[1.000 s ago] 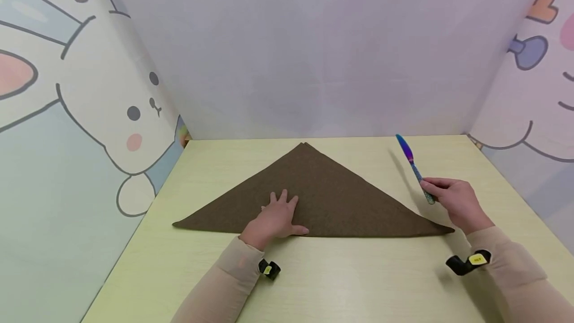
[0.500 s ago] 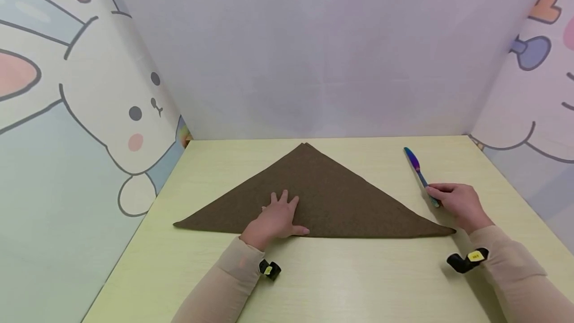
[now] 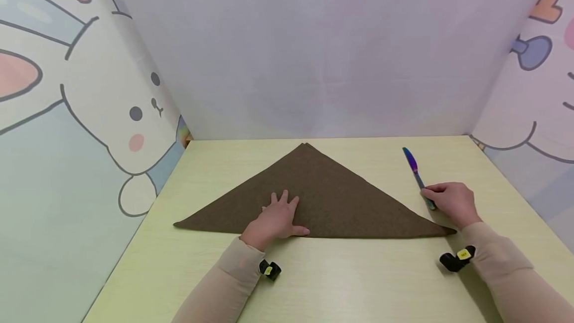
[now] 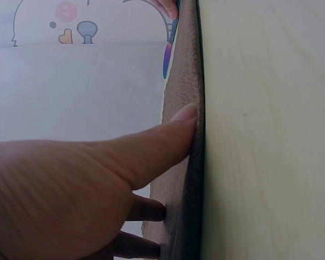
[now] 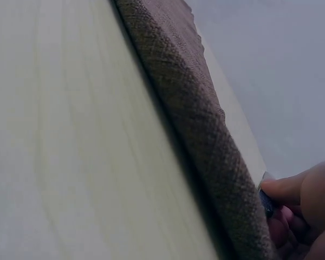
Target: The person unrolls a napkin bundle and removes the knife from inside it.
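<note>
A brown cloth [image 3: 345, 203] lies folded into a triangle, its point toward the back wall and its long fold toward me. My left hand [image 3: 274, 217] rests on it left of the middle with spread fingers; in the left wrist view the thumb [image 4: 151, 146] reaches the folded edge. Off the cloth's right slope, my right hand [image 3: 454, 202] pinches the handle of a table knife [image 3: 410, 159] with a blue-purple blade. The blade points to the back, and the knife is on or just above the table. In the right wrist view, fingers [image 5: 290, 189] hide most of the handle.
The pale wooden table [image 3: 350, 278] ends at a plain light wall [image 3: 314, 54] behind. Side panels with a cartoon rabbit [image 3: 103, 108] and another figure [image 3: 529, 93] flank it. Black wrist cameras [image 3: 270, 269] sit on both sleeves.
My right hand has lowered the knife toward the table, then shifted it slightly left. The left hand and the cloth stay in place.
</note>
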A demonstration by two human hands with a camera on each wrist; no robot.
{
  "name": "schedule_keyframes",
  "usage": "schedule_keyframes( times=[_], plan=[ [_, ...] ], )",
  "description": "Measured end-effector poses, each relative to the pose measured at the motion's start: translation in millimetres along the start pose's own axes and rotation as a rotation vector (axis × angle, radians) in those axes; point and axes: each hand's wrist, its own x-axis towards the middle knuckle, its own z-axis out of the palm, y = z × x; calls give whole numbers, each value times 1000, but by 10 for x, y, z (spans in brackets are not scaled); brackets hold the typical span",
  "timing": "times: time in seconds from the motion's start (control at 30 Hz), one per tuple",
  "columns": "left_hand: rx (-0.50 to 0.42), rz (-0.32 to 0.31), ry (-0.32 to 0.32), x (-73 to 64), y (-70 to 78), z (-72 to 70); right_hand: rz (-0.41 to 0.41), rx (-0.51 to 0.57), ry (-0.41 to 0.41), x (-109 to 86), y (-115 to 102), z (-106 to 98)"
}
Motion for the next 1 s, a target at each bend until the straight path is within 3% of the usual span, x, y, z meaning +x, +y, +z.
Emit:
schedule_keyframes(
  times=[0.77, 1.0],
  plan=[
    [-8, -6, -16, 11, -33, 11, -3, 0, 46, 19, -23, 70],
    [-21, 12, -26, -16, -104, 18, 51, 45, -18, -40, -26, -55]
  ],
)
